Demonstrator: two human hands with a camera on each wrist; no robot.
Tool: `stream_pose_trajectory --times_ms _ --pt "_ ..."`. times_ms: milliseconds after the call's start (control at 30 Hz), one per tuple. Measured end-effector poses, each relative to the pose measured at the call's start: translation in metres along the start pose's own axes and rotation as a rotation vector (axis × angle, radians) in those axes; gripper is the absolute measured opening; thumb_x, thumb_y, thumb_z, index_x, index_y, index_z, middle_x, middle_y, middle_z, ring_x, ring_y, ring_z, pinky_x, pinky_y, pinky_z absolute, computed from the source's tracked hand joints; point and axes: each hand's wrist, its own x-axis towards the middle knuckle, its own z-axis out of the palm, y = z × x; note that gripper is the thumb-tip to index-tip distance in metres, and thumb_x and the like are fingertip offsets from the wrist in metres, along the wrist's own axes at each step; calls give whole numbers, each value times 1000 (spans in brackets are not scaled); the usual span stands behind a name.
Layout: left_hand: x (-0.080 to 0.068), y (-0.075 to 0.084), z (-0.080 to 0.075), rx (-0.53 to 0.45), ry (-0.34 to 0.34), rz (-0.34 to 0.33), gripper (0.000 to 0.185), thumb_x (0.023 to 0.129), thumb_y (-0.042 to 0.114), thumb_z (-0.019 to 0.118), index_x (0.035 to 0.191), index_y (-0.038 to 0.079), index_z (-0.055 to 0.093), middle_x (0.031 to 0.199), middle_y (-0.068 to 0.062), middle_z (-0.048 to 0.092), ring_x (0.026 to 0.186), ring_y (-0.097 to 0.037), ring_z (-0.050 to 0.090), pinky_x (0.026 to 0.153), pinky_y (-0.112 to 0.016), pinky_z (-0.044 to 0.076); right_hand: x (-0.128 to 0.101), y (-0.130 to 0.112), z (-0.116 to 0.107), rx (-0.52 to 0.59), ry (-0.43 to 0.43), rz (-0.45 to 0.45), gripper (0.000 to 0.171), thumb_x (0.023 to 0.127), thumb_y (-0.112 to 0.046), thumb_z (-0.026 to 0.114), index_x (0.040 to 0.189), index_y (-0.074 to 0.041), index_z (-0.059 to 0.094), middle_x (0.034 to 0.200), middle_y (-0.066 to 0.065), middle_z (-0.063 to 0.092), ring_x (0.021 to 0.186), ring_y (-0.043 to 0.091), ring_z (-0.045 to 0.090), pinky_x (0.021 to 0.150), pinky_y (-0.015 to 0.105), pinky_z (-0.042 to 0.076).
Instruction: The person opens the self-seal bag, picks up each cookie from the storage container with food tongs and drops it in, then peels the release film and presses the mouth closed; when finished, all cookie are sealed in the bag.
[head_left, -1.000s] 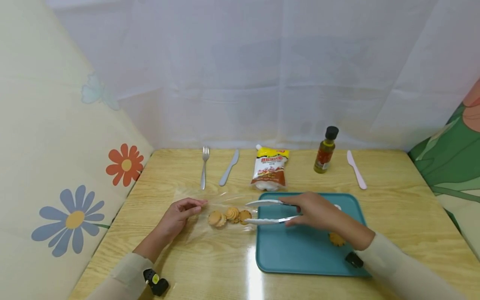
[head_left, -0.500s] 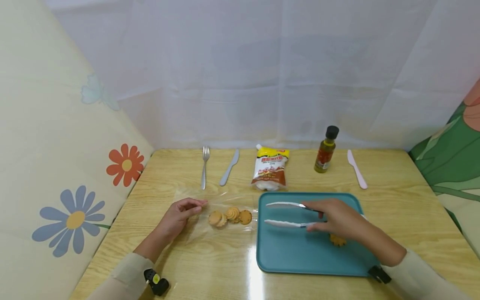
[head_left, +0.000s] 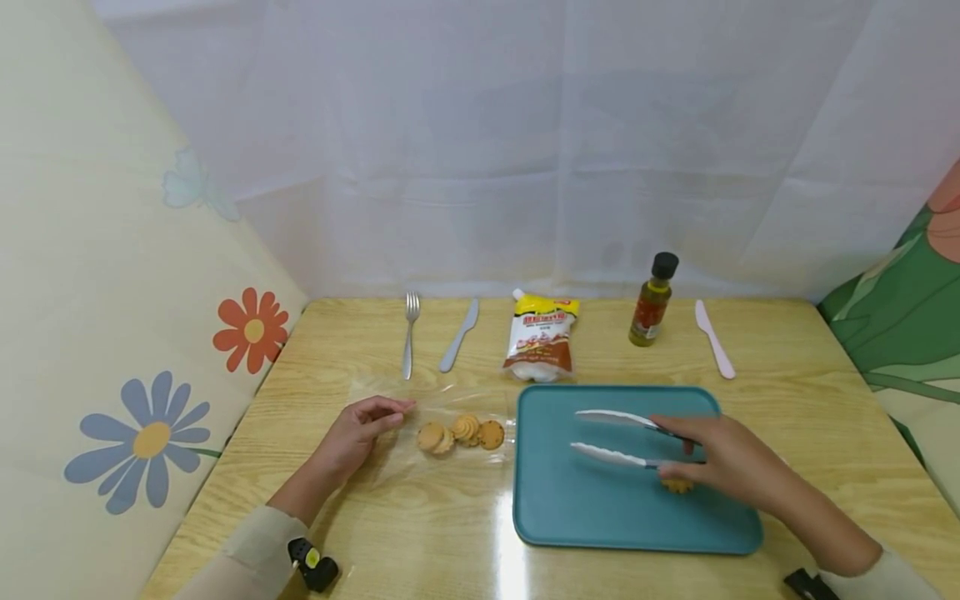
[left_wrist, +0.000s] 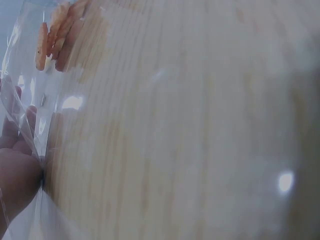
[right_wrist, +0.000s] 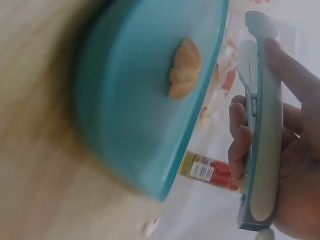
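My left hand (head_left: 363, 429) pinches the open end of a clear plastic bag (head_left: 442, 406) lying on the table. Several round cookies (head_left: 466, 428) are inside the bag, also visible as cookies (left_wrist: 57, 35) at the top of the left wrist view. With my right hand (head_left: 731, 458) I grip a pair of tongs (head_left: 613, 417) with white tips, spread apart and holding nothing, over the teal tray (head_left: 570, 512). One cookie (right_wrist: 185, 69) lies on that tray; in the head view my right fingers partly hide this cookie (head_left: 677, 486).
Along the back of the table lie a fork (head_left: 408, 342), a grey knife (head_left: 458, 337), a yellow-topped pouch (head_left: 540, 337) and a pink knife (head_left: 714, 340). A bottle with a black cap (head_left: 651, 310) stands upright behind the tray. A white cloth (head_left: 562, 167) hangs at the back.
My right hand has drawn the tongs to the right, from beside the cookies in the bag to over the tray. The left hand and the bag stay in place.
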Motion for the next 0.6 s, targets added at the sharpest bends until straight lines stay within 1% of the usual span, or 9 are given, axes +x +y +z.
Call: stream_pose_trajectory --times_ms 100,200,400,600 --pt "0 0 0 -8 -6 4 33 101 11 66 118 -17 61 119 10 74 115 -1 64 95 -17 50 -10 4 0 17 6 21 72 86 -49 80 145 -14 61 84 -13 58 65 2 42 53 24 37" --pt "0 1 0 -28 -13 4 34 101 10 66 119 -18 60 118 10 74 115 -1 65 96 -17 50 -20 9 1 18 25 33 72 84 -50 81 144 -14 62 81 -13 55 61 1 39 52 23 35" --pt "-1 1 0 -37 -11 -2 33 101 11 66 118 -17 61 120 8 75 115 -1 65 96 -17 50 -40 19 4 17 62 46 72 84 -49 81 143 -12 63 80 -12 53 58 0 34 52 23 34" --pt "0 1 0 -34 0 -12 33 100 11 67 118 -17 61 119 7 75 115 -1 65 96 -18 50 -57 30 6 29 37 132 75 84 -52 80 143 -10 62 82 -11 55 58 1 35 51 23 34"
